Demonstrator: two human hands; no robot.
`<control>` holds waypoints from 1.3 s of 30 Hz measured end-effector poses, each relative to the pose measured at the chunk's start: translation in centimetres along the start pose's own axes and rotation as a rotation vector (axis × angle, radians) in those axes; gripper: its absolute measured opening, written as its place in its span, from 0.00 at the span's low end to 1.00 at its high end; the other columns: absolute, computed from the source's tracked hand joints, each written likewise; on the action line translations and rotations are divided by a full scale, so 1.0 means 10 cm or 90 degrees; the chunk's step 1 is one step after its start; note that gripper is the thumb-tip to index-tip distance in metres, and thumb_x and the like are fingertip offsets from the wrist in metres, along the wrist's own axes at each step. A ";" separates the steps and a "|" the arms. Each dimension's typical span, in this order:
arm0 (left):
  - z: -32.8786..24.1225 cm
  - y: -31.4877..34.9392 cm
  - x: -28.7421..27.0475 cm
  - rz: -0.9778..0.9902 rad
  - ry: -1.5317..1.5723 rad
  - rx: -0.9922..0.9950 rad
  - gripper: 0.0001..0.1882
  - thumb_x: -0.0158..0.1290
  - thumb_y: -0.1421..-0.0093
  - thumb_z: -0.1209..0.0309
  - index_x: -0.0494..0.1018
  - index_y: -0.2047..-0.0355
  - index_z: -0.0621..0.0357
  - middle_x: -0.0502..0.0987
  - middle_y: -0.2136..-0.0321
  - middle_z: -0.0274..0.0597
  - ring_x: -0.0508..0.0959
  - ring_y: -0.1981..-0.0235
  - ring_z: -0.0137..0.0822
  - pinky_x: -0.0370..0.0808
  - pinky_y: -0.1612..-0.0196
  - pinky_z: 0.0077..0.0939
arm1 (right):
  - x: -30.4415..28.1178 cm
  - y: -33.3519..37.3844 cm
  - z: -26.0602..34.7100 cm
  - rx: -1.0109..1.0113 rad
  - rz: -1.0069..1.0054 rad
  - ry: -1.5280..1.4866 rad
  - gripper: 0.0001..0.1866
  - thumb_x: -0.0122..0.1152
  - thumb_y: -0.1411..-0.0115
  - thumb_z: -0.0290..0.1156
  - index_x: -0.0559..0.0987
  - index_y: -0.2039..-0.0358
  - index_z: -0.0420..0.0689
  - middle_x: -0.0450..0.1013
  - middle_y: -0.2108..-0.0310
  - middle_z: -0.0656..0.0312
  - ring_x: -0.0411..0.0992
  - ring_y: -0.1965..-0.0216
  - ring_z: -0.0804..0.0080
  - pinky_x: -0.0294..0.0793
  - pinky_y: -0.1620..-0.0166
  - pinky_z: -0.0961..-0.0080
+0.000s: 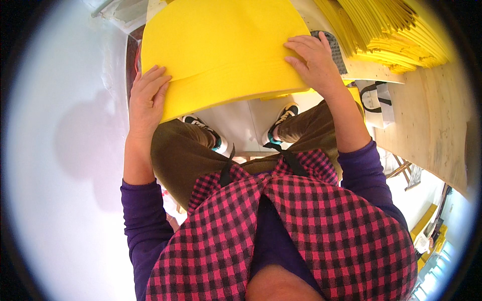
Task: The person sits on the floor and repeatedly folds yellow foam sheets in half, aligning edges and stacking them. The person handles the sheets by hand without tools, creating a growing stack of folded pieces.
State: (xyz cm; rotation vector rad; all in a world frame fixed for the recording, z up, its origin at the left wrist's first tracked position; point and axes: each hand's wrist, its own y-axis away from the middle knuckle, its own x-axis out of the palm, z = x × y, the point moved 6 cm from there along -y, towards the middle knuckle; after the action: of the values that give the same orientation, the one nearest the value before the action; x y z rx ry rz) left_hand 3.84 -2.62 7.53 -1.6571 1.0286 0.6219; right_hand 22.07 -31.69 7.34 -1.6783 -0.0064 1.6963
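Observation:
A stack of large yellow foam sheets (223, 47) lies in front of me, its near edge over my knees. My left hand (147, 98) grips the stack's near left corner, fingers on top. My right hand (314, 62) presses flat on the top sheet near its right edge, fingers spread. Under the right edge a dark grey perforated piece (335, 47) shows.
A tall pile of yellow sheets (396, 32) rests on a wooden table (432, 120) at the right. A white bag with black handles (376, 103) hangs by the table's edge. A white wall (65, 150) fills the left. My shoes (283, 118) stand on the white floor.

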 end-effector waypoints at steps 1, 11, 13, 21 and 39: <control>0.00 0.01 0.00 0.001 0.003 -0.002 0.08 0.54 0.43 0.75 0.78 0.63 0.58 0.77 0.56 0.43 0.73 0.48 0.44 0.60 0.40 0.43 | 0.00 0.00 0.00 -0.005 -0.003 0.001 0.16 0.61 0.45 0.38 0.77 0.57 0.47 0.74 0.56 0.62 0.67 0.48 0.62 0.48 0.37 0.50; -0.04 0.03 -0.04 -0.004 -0.006 -0.002 0.11 0.56 0.47 0.76 0.78 0.61 0.59 0.76 0.53 0.45 0.71 0.46 0.45 0.60 0.39 0.43 | 0.00 0.02 0.00 0.003 -0.021 -0.024 0.15 0.61 0.46 0.37 0.78 0.58 0.48 0.73 0.55 0.61 0.67 0.48 0.61 0.54 0.38 0.52; -0.03 0.03 -0.05 -0.011 0.018 -0.014 0.12 0.57 0.48 0.76 0.77 0.61 0.59 0.75 0.53 0.45 0.71 0.46 0.46 0.60 0.39 0.43 | 0.01 0.02 -0.01 0.003 -0.007 -0.031 0.15 0.60 0.45 0.35 0.77 0.56 0.47 0.73 0.53 0.59 0.67 0.48 0.61 0.52 0.37 0.54; -0.02 0.02 -0.03 0.019 0.047 0.009 0.10 0.57 0.48 0.76 0.78 0.63 0.60 0.76 0.55 0.46 0.73 0.49 0.47 0.67 0.45 0.38 | -0.01 -0.02 0.02 -0.014 0.003 -0.050 0.15 0.61 0.45 0.32 0.77 0.56 0.45 0.72 0.52 0.58 0.67 0.48 0.59 0.54 0.37 0.58; -0.41 -0.24 0.14 0.052 0.086 0.069 0.11 0.56 0.47 0.74 0.77 0.62 0.60 0.76 0.56 0.47 0.74 0.53 0.48 0.70 0.49 0.37 | -0.06 -0.24 0.37 -0.111 -0.001 -0.113 0.08 0.63 0.51 0.29 0.78 0.70 0.43 0.74 0.67 0.61 0.71 0.60 0.60 0.72 0.57 0.67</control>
State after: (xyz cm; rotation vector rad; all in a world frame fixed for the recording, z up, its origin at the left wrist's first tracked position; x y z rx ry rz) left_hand 6.27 -6.69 8.93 -1.5856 1.2121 0.5035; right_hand 19.96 -28.45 9.60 -1.6445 -0.2446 1.8836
